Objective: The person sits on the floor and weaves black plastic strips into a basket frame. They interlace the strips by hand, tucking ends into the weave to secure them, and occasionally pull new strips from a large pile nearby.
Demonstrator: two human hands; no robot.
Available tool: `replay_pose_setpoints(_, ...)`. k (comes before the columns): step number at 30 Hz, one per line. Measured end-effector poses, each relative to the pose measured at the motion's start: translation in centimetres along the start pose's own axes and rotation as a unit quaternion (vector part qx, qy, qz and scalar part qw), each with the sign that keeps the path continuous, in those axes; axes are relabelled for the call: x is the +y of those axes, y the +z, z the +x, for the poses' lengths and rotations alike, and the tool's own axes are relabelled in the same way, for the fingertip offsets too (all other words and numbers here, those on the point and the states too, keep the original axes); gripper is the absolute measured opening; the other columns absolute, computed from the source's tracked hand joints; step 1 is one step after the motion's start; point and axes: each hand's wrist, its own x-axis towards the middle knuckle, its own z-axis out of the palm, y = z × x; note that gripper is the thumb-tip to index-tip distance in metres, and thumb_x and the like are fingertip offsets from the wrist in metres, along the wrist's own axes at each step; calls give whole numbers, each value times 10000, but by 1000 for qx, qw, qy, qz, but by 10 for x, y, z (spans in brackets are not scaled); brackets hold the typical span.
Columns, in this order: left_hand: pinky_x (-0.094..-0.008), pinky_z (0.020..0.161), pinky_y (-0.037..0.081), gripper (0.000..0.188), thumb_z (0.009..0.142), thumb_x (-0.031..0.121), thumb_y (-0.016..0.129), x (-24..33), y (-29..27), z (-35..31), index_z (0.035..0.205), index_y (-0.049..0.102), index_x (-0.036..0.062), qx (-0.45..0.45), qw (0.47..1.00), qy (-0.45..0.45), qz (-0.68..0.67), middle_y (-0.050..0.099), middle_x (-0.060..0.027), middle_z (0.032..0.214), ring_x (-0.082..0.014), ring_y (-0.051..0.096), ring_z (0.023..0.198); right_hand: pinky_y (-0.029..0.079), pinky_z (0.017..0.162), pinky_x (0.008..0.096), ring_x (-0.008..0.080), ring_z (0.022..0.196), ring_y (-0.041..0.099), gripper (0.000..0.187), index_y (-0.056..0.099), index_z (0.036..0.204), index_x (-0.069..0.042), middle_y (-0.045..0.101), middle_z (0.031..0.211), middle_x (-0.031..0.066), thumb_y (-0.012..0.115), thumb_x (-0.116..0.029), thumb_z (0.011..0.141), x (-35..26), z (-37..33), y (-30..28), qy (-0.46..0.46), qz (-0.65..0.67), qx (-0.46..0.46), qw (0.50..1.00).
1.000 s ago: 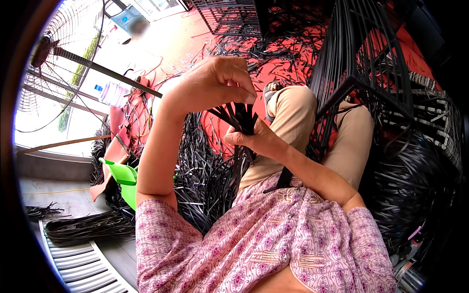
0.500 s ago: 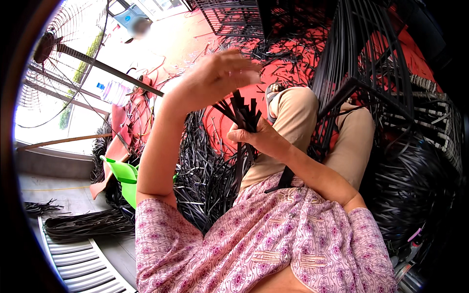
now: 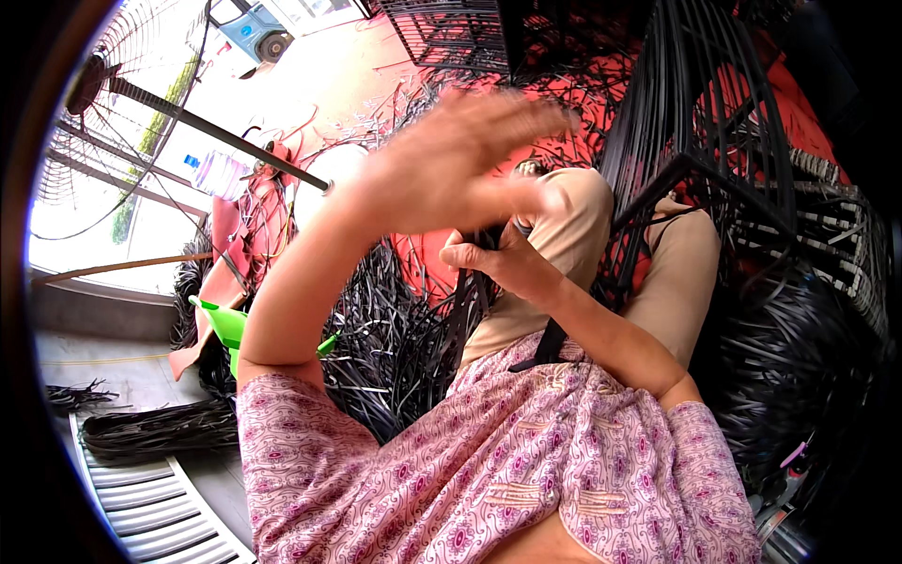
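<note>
My left hand (image 3: 460, 164) is raised above my right hand, smeared by motion. Its thumb stands apart from the stretched fingers, and nothing shows in it. Below it, my right hand (image 3: 507, 268) is closed round a bundle of flat black strips (image 3: 458, 315) that hangs down beside my knee. My left hand hides most of the bundle's upper ends. Under and left of the bundle lies a big heap of loose black strips (image 3: 376, 343). A black frame strung with strips (image 3: 648, 113) stands against my legs on the right.
A fan (image 3: 89, 85) on a pole stands at the left, near a plastic water bottle (image 3: 221, 176). A green plastic seat (image 3: 225, 324) is beside my left arm. Strip scraps litter the red floor covering (image 3: 366, 75). Another dark strip pile (image 3: 789, 362) lies at the right.
My left hand has swung to the right and lower, now covering the strips' upper ends. My right hand still grips the bundle in nearly the same place.
</note>
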Motion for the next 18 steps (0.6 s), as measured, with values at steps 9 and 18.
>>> replay_pose_setpoints(9,-476,1154,261,864,889,741,417,5,-3,10,1439,469,77,-45,997,12,-53,492,-168,1447,-339,387,1396,475,877,252,89,1019,567,359,576,1205,-63,605,1106,24,721,-206,910,-2,-4,-7,-64,-173,-55,981)
replay_pose_setpoints(18,-508,1149,258,989,797,773,529,8,-10,22,1461,424,47,58,996,68,16,477,-214,1432,-371,402,1367,468,696,263,61,789,557,178,630,981,-80,591,825,-51,746,-181,890,7,2,-9,-126,-163,-35,978)
